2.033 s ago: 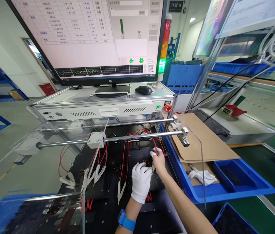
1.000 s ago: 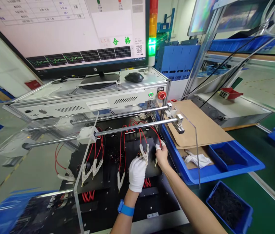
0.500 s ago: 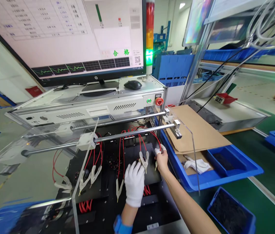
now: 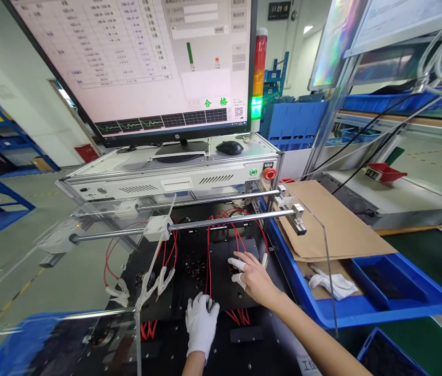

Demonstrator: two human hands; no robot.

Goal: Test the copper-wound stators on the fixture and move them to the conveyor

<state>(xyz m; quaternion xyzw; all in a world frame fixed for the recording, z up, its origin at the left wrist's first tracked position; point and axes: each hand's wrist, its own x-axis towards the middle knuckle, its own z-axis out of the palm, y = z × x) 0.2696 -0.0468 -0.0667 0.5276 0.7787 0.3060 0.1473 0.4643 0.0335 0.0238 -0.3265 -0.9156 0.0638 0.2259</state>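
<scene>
My left hand, in a white glove, has its fingers closed where two long red wires end; the clip on those wires is hidden in it. My right hand, bare but for white covers on some fingertips, bends over the black plate. Its fingers are curled near the ends of other red wires, and what they grip is hidden. One white clip hangs just right of that hand. Further left, more white clips hang on red wires, beside a dark wound coil.
Metal rails and a clear panel cross above the work area. Behind stand a monitor, a mouse and a red stop button. At right are cardboard, a white glove and a blue tray.
My left hand has moved down and left to the two long wires. My right hand has left the far-right clip and come left over the plate. The view has shifted.
</scene>
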